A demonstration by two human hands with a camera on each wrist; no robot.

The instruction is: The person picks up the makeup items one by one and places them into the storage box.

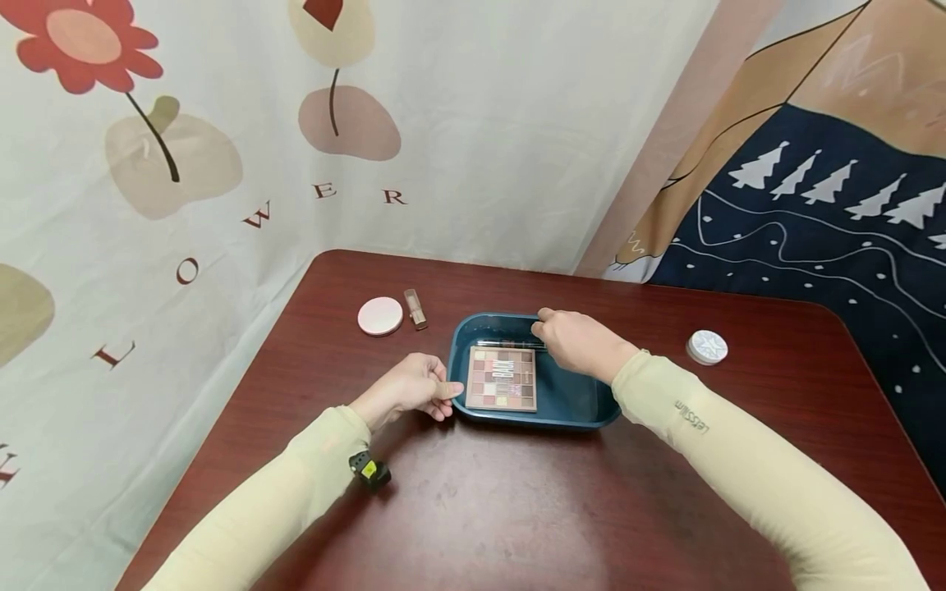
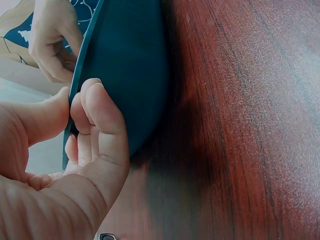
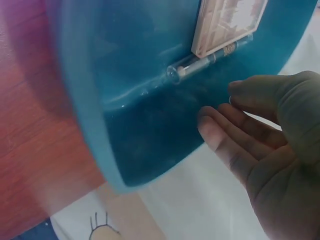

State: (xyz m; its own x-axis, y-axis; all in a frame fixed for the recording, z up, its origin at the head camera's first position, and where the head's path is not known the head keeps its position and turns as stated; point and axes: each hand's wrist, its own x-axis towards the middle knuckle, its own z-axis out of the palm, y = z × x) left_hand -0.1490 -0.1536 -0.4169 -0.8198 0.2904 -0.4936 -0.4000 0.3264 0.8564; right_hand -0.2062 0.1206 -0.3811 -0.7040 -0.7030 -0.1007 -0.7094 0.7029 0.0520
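Observation:
My left hand pinches the left rim of a dark blue tray, thumb on the inside and fingers against the outer wall, as the left wrist view shows. In the tray lies an eyeshadow palette with many colour squares. A slim clear tube lies beside the palette along the tray's far side. My right hand is at the tray's far rim, holding nothing. Its thumb and fingers are loosely bent and slightly apart in the right wrist view; whether they touch the rim I cannot tell.
On the red-brown table, a round pink compact and a small lipstick-like tube lie left of the tray. A round white case sits to the right. A printed curtain hangs behind the table.

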